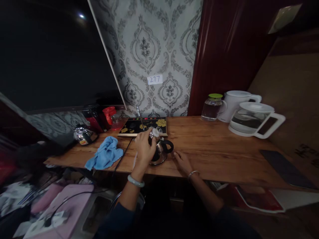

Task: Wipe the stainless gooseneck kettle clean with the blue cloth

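My left hand (144, 146) is wrapped over a small steel and glass kettle (160, 153) with a black handle, which stands near the front edge of the wooden table (214, 149). The fingers cover its lid and left side. My right hand (183, 161) lies flat on the table just right of the kettle, close to its handle, holding nothing. A black tea tray with yellow flowers (144, 126) lies directly behind the kettle.
A blue cloth (106, 154) lies left of the kettle, with a cable running past it. A steel pot (83, 135) and red items (109, 116) sit at the back left. At the back right stand a green-lidded glass jug (213, 107), a white kettle (235, 103) and a glass kettle (251, 119).
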Tool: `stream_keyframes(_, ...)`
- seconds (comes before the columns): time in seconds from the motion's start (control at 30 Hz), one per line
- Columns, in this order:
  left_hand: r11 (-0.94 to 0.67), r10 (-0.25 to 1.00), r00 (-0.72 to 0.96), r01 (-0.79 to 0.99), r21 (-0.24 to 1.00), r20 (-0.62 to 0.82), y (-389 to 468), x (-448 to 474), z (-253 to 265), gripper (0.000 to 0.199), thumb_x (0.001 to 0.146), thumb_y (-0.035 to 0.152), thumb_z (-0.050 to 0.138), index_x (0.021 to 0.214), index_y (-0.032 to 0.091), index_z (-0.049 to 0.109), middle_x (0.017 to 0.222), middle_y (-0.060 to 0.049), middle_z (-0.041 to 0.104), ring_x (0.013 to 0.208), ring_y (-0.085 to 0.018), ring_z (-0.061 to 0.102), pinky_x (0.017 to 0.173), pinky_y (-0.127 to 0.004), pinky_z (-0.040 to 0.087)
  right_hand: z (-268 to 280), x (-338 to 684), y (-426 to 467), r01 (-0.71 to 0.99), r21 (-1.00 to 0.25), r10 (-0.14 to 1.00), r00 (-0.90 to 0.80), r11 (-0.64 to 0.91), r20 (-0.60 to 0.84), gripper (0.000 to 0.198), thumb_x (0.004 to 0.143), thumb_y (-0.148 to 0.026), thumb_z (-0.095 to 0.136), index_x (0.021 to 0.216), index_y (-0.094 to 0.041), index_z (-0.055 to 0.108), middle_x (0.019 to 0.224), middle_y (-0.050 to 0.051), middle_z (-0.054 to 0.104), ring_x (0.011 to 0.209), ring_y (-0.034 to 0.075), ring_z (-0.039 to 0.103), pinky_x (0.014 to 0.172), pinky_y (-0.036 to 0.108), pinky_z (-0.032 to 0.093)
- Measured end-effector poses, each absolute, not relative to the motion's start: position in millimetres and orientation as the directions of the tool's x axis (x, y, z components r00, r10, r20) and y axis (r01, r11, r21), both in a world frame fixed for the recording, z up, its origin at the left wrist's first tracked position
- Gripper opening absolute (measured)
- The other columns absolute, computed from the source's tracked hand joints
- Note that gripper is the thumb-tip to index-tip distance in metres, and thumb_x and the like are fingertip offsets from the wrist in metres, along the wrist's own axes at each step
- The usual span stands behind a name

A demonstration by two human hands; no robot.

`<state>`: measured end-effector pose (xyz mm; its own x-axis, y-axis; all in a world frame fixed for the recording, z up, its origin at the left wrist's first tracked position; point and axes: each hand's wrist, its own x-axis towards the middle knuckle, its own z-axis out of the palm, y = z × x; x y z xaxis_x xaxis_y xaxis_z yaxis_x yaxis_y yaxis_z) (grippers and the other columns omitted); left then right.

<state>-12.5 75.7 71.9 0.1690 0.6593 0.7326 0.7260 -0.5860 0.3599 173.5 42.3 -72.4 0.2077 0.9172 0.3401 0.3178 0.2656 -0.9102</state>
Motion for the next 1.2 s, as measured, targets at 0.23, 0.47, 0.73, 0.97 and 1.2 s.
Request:
stream_keyframes(0.23, -0.496, 0.715, 0.168, 0.806, 0.323, 0.679, 73, -24, 62, 0.041, 0.089, 0.03, 0.052, 0.126, 0.018, 0.063, 0.115, -0.012, 0.07, 0.111, -0.03, 0.055, 0.098, -0.045, 0.04, -75, 174, 42, 0.313, -0.916, 0.923, 0.208, 0.251, 0.324, 0.039, 0.088, -0.054, 0.045, 0.073, -0.021, 0.061, 0.073, 0.006, 0.066, 0.07, 0.021, 0.059, 0.067, 0.032, 0.048)
stream_keyframes(0.47, -0.492, 0.728, 0.208, 0.822, 0.287, 0.654, 72, -33, 47, 0.039, 0.092, 0.032, 0.048, 0.125, 0.017, 0.062, 0.12, -0.012, 0.068, 0.118, -0.03, 0.053, 0.103, -0.046, 0.038, -74, 174, 41, 0.305, -0.919, 0.924, 0.209, 0.249, 0.32, 0.04, 0.088, -0.053, 0.045, 0.082, -0.02, 0.067, 0.08, 0.007, 0.07, 0.074, 0.022, 0.061, 0.07, 0.033, 0.05)
stream_keyframes(0.73, -0.502, 0.72, 0.21, 0.816, 0.288, 0.661, 75, -36, 40, 0.036, 0.091, 0.032, 0.051, 0.121, 0.019, 0.065, 0.123, -0.011, 0.068, 0.119, -0.03, 0.054, 0.104, -0.048, 0.038, -74, 174, 40, 0.361, -0.901, 0.92, 0.21, 0.242, 0.331, 0.039, 0.089, -0.05, 0.043, 0.08, -0.02, 0.066, 0.078, 0.008, 0.07, 0.075, 0.023, 0.061, 0.072, 0.035, 0.049)
stream_keyframes(0.97, -0.513, 0.708, 0.211, 0.809, 0.286, 0.674, 75, -40, 33, 0.045, 0.091, 0.035, 0.052, 0.131, 0.018, 0.059, 0.133, -0.013, 0.063, 0.125, -0.031, 0.05, 0.106, -0.048, 0.037, -74, 176, 39, 0.356, -0.905, 0.929, 0.198, 0.231, 0.314, 0.04, 0.089, -0.052, 0.044, 0.08, -0.02, 0.066, 0.078, 0.007, 0.069, 0.075, 0.023, 0.061, 0.071, 0.033, 0.047)
stream_keyframes(1.2, -0.538, 0.705, 0.249, 0.798, 0.271, 0.664, 71, -41, 29, 0.046, 0.093, 0.034, 0.048, 0.135, 0.018, 0.058, 0.134, -0.012, 0.063, 0.129, -0.03, 0.047, 0.108, -0.05, 0.036, -72, 177, 38, 0.361, -0.901, 0.928, 0.185, 0.241, 0.322, 0.039, 0.089, -0.051, 0.045, 0.081, -0.02, 0.066, 0.079, 0.007, 0.07, 0.075, 0.022, 0.06, 0.071, 0.032, 0.046)
